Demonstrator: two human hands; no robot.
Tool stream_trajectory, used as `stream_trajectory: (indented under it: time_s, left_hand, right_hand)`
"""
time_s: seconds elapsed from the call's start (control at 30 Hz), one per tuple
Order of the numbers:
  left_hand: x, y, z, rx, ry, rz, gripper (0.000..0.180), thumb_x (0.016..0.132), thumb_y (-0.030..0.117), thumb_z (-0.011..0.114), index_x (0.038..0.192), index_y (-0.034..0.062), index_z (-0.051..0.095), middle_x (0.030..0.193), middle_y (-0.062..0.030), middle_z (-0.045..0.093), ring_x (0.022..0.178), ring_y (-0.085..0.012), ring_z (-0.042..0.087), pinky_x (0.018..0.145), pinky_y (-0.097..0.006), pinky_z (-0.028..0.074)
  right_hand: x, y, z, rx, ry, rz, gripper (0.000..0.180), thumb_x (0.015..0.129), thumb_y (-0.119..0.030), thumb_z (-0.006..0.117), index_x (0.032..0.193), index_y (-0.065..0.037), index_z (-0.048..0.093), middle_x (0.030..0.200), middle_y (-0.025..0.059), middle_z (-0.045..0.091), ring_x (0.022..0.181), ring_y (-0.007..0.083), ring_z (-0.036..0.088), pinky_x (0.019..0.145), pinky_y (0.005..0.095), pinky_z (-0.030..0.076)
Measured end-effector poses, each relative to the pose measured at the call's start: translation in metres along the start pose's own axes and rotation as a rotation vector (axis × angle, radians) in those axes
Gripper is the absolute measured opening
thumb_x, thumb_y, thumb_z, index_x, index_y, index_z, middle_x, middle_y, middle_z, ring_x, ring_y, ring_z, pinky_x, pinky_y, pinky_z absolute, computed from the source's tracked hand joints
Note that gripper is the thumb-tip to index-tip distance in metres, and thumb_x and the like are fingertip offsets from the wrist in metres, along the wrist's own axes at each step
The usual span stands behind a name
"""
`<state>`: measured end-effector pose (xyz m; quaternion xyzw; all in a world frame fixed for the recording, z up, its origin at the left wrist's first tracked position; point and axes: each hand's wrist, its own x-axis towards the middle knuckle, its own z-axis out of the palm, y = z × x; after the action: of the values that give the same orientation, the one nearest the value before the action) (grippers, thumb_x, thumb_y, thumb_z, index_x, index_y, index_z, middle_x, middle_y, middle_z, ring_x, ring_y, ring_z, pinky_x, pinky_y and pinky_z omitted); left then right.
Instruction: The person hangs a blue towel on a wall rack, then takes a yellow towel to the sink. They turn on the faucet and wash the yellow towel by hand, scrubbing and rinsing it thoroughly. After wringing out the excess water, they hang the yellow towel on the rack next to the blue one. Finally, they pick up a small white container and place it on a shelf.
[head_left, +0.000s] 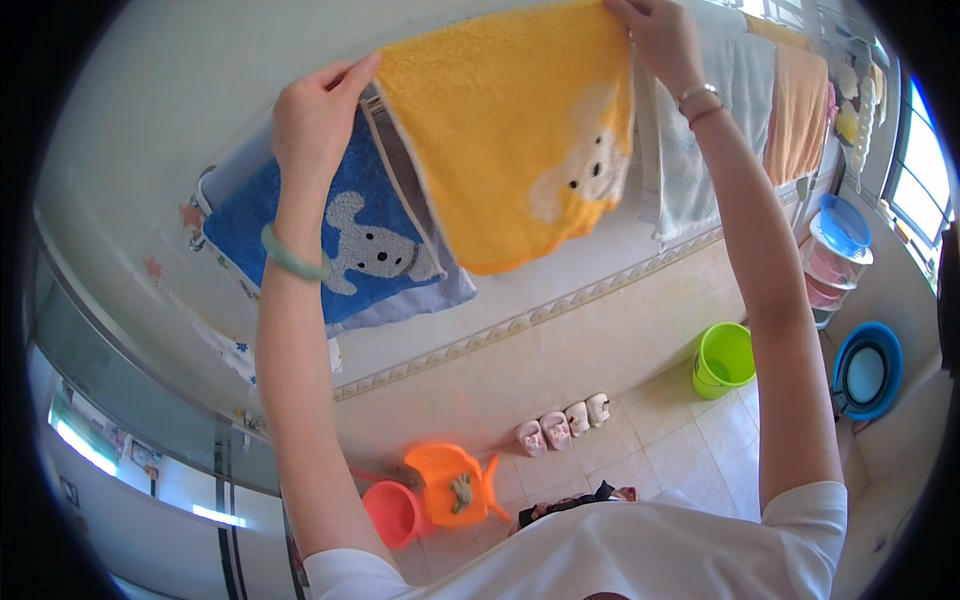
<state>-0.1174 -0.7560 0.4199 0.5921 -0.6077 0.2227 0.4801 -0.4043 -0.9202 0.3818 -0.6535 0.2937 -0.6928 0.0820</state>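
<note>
A yellow towel [500, 130] with a white animal face on its lower right hangs spread between my raised hands. My left hand [318, 115] pinches its upper left corner, and a green bangle circles that wrist. At the upper right corner, my right hand [660, 35] grips the towel's edge near the top of the view. Left of the yellow towel, partly behind my left forearm, a blue towel [380, 235] with a white dog figure hangs on the rack. A greyish towel [455, 290] shows behind these two. The bar behind the yellow towel is mostly hidden.
Pale towels [700, 130] and a peach towel [797, 115] hang at the right. On the tiled floor stand an orange chair [450, 485], a red bucket [392, 515], pairs of slippers [555, 430] and a green bucket [724, 360]. Blue basins [890, 385] lie beside a drawer stack [835, 265].
</note>
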Motion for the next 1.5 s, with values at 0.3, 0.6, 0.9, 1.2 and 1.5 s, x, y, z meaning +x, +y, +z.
stream_trajectory:
  time_s: [0.3, 0.6, 0.9, 1.2, 1.5]
  left_hand:
    - [-0.003, 0.017, 0.007, 0.568, -0.049, -0.002, 0.04, 0.081, 0.054, 0.06, 0.092, 0.0174, 0.07, 0.07, 0.0019, 0.066, 0.069, -0.0168, 0.063, 0.06, -0.03, 0.047]
    - [-0.037, 0.006, 0.028, 0.458, 0.092, 0.195, 0.029, 0.088, 0.046, 0.055, 0.103, 0.0233, 0.065, 0.072, -0.0032, 0.068, 0.069, -0.0248, 0.066, 0.057, -0.038, 0.05]
    - [-0.033, 0.001, 0.041, 0.565, 0.231, 0.259, 0.031, 0.091, 0.043, 0.052, 0.108, 0.0203, 0.064, 0.067, -0.0002, 0.065, 0.065, -0.022, 0.064, 0.06, -0.036, 0.049]
    - [-0.066, -0.008, 0.064, -0.108, 0.253, 0.144, 0.04, 0.084, 0.014, 0.067, 0.122, 0.0182, 0.055, 0.077, -0.0028, 0.065, 0.048, -0.0075, 0.051, 0.043, -0.023, 0.04]
    - [-0.167, -0.03, 0.115, -0.662, 0.031, -0.232, 0.034, 0.085, 0.022, 0.069, 0.103, 0.003, 0.047, 0.081, -0.0039, 0.057, 0.048, -0.0063, 0.044, 0.044, -0.017, 0.034]
  right_hand:
    - [0.003, 0.008, 0.004, -0.289, 0.081, -0.174, 0.023, 0.078, -0.021, 0.065, 0.083, 0.001, 0.062, 0.072, 0.0201, 0.063, 0.071, 0.0335, 0.063, 0.065, 0.0398, 0.049]
    - [-0.07, 0.041, 0.006, 0.093, -0.133, 0.199, 0.037, 0.086, -0.032, 0.063, 0.101, 0.002, 0.063, 0.079, 0.0073, 0.066, 0.057, 0.0114, 0.058, 0.058, 0.0247, 0.048]
    - [-0.118, 0.066, 0.009, 0.041, -0.239, 0.267, 0.037, 0.088, -0.036, 0.061, 0.096, 0.0, 0.066, 0.075, 0.006, 0.065, 0.065, 0.0119, 0.058, 0.062, 0.0246, 0.046]
    - [-0.117, 0.064, 0.017, 0.323, -0.108, 0.27, 0.035, 0.091, -0.036, 0.058, 0.095, -0.002, 0.065, 0.076, -0.0025, 0.058, 0.071, 0.0067, 0.049, 0.065, 0.0225, 0.041]
    - [-0.173, 0.09, 0.018, 0.591, -0.227, 0.511, 0.041, 0.091, -0.04, 0.058, 0.098, 0.0, 0.064, 0.084, -0.0014, 0.061, 0.077, 0.0065, 0.052, 0.072, 0.0227, 0.044]
